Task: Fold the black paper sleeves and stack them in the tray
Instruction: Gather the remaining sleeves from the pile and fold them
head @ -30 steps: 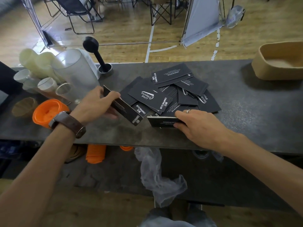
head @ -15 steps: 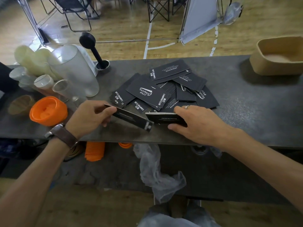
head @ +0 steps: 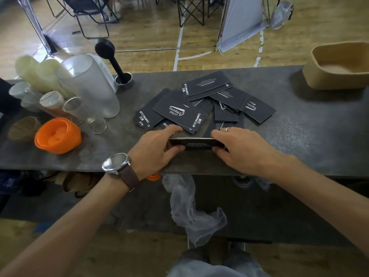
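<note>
A loose pile of black paper sleeves [head: 199, 104] with white print lies spread over the middle of the dark table [head: 299, 136]. Near the front edge, a small bundle of folded black sleeves [head: 196, 143] stands on its long edge. My left hand [head: 157, 150] grips its left end and my right hand [head: 241, 150], with a ring on one finger, grips its right end. The tan tray [head: 337, 66] sits at the far right of the table, an arm's length from both hands; I cannot see any sleeves inside it.
At the left stand a frosted pitcher [head: 89, 84], several clear and pale cups [head: 50, 100], and an orange lid [head: 58, 135]. A black tamper [head: 113, 60] stands behind the pile. A plastic bag [head: 189, 206] hangs below the table edge. Folding chairs stand on the wooden floor beyond.
My left hand brought its sleeves rightward and joined them with the one under my right hand. Both hands now hold one bundle together.
</note>
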### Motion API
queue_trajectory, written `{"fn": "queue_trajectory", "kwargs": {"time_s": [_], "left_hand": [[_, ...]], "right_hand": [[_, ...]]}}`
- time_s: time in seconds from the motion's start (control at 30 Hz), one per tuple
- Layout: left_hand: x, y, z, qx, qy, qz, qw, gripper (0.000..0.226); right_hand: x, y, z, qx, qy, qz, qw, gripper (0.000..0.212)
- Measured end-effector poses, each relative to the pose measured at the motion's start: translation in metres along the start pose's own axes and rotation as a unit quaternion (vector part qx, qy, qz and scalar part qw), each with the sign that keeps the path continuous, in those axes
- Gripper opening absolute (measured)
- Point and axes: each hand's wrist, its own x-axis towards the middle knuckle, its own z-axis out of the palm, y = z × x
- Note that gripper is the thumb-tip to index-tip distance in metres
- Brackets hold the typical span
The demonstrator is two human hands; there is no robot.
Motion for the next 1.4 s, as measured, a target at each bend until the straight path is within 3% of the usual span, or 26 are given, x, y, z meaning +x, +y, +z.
{"fn": "queue_trajectory", "kwargs": {"time_s": [0.13,0.27,0.57,0.77,0.83,0.93,1.03,1.17,1.4], "left_hand": [[0.003,0.019,0.011,0.033,-0.04,0.033,0.998,0.022],[0.005,0.032,0.019,0.052,-0.017,0.026,0.998,0.017],[0.008,0.039,0.03,0.11,-0.03,0.02,0.993,0.03],[0.013,0.038,0.019,0.06,-0.071,0.012,0.996,0.04],[0.025,0.031,0.007,0.019,-0.026,-0.013,0.999,0.046],[0.053,-0.001,-0.008,0.049,0.063,-0.071,0.994,0.025],[0.078,-0.026,-0.018,0.114,-0.028,-0.119,0.986,0.04],[0.087,-0.037,-0.016,0.161,-0.147,-0.053,0.974,0.069],[0.076,-0.049,-0.021,0.136,-0.114,0.011,0.984,0.05]], "right_hand": [[-0.004,-0.002,-0.002,-0.009,-0.013,0.003,1.0,0.008],[-0.012,0.006,-0.005,-0.025,0.019,0.014,0.999,0.013],[-0.019,0.009,0.0,-0.024,0.011,0.013,1.0,0.014],[-0.023,0.01,-0.003,-0.015,0.001,0.0,1.0,0.014],[-0.026,0.015,-0.006,-0.007,0.012,0.004,1.0,0.014],[-0.03,0.025,-0.01,-0.004,0.036,0.021,0.999,0.012],[-0.032,0.032,-0.009,-0.015,0.036,0.032,0.999,0.012],[-0.032,0.035,-0.004,-0.009,0.044,0.033,0.998,0.012],[-0.031,0.037,-0.002,-0.008,0.043,0.036,0.998,0.014]]}}
